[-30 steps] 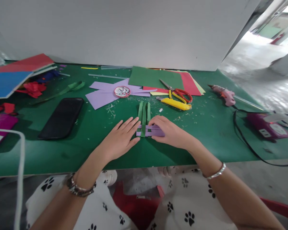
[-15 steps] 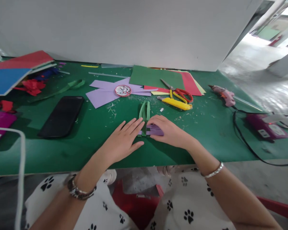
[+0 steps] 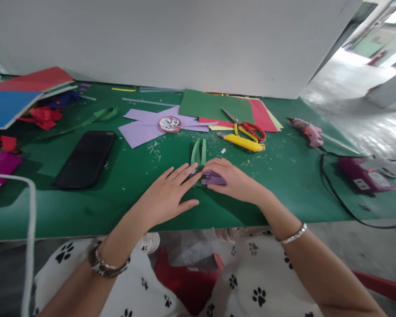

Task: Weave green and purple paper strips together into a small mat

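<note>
Green paper strips [image 3: 199,152] stand out as a loop in front of me, crossed by purple paper strips [image 3: 214,179]. My left hand [image 3: 166,193] lies flat with its fingers spread, the fingertips pressing on the left part of the strips. From the right, my right hand [image 3: 232,180] curls over the purple strips, thumb below and fingers above, closed on them. Both hands' fingertips nearly meet and cover the crossing of the strips.
Scissors [image 3: 247,128] and a yellow cutter [image 3: 244,141] lie behind my right hand, near coloured paper sheets [image 3: 214,105]. Purple paper pieces [image 3: 137,132] bear a small round dish [image 3: 170,124]. A phone [image 3: 86,159] lies left; a glue gun [image 3: 308,131] and its cord lie right.
My left fingers have shifted slightly right, now covering more of the green strips' lower part. My right hand stays on the purple strips.
</note>
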A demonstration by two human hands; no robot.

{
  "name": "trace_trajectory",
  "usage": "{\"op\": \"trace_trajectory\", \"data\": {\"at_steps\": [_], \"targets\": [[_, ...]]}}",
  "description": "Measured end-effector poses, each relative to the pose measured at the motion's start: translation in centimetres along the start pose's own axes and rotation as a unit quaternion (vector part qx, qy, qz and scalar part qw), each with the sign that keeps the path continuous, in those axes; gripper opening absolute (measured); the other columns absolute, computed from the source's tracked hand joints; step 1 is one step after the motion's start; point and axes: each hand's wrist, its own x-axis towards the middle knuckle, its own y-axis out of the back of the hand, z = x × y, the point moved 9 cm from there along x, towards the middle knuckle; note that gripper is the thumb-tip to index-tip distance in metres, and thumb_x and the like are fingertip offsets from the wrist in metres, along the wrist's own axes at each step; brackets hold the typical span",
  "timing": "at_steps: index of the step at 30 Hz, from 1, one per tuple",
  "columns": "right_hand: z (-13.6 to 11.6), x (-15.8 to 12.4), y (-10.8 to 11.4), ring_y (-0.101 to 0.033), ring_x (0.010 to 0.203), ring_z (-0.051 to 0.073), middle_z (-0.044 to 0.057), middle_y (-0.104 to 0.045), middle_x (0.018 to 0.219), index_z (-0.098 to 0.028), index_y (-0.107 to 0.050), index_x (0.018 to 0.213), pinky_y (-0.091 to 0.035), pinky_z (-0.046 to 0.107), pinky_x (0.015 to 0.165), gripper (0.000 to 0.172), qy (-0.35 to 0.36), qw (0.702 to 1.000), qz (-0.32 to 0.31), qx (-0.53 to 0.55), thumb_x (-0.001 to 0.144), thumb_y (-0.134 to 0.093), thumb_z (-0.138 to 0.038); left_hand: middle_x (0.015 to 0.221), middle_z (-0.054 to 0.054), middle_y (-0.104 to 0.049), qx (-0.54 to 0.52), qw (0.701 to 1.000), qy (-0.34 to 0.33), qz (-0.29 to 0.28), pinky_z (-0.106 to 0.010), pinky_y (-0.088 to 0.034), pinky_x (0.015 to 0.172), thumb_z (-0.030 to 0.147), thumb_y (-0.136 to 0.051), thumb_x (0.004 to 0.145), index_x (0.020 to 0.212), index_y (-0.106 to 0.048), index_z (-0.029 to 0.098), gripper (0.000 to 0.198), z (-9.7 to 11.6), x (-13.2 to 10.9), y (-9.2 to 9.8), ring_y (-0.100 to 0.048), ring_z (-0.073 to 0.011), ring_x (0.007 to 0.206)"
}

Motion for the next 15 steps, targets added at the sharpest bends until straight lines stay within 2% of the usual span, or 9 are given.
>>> {"op": "trace_trajectory", "data": {"at_steps": [4, 9, 12, 15], "targets": [[-0.1, 0.0, -0.1, -0.05, 0.101, 0.021, 0.009, -0.056, 0.103, -0.018, -0.052, 0.099, -0.041, 0.039, 0.089, 0.022, 0.002, 1.0, -0.007, -0.011, 0.077, -0.054, -0.016, 0.145, -0.006, -0.029, -0.008, 0.999, -0.025, -0.026, -0.043, -0.026, 0.106, 0.059, -0.023, 0.087, 0.137, -0.032, 0.02, 0.064, 0.9, -0.9, 0.0, -0.027, -0.0243, 0.132], [-0.1, 0.0, -0.2, -0.05, 0.1, 0.021, 0.01, -0.055, 0.103, -0.016, -0.053, 0.098, -0.041, 0.039, 0.09, 0.021, 0.005, 1.0, -0.011, -0.021, 0.077, -0.054, -0.018, 0.144, -0.005, -0.032, 0.005, 0.999, -0.018, -0.033, -0.042, -0.027, 0.105, 0.059, -0.027, 0.087, 0.136, -0.033, 0.02, 0.064, 1.4, -1.5, 0.0, -0.028, -0.0241, 0.132], [-0.1, 0.1, -0.2, -0.05, 0.099, 0.021, 0.009, -0.055, 0.103, -0.017, -0.053, 0.098, -0.041, 0.039, 0.089, 0.022, -0.003, 1.0, -0.011, -0.028, 0.077, -0.057, -0.021, 0.14, -0.008, -0.038, -0.001, 1.0, -0.024, -0.014, -0.042, -0.033, 0.102, 0.056, -0.031, 0.087, 0.133, -0.039, 0.018, 0.06, 1.2, -1.1, 0.4, -0.036, -0.0251, 0.127], [-0.2, 0.2, -0.2, -0.05, 0.097, 0.022, 0.009, -0.055, 0.101, -0.017, -0.053, 0.096, -0.041, 0.04, 0.088, 0.026, -0.014, 0.999, -0.008, -0.045, 0.074, -0.063, -0.025, 0.133, -0.01, -0.047, -0.01, 1.0, -0.008, 0.022, -0.039, -0.042, 0.093, 0.044, -0.038, 0.089, 0.128, -0.045, 0.015, 0.049, 0.2, -0.4, 1.0, -0.047, -0.0243, 0.116]]}}
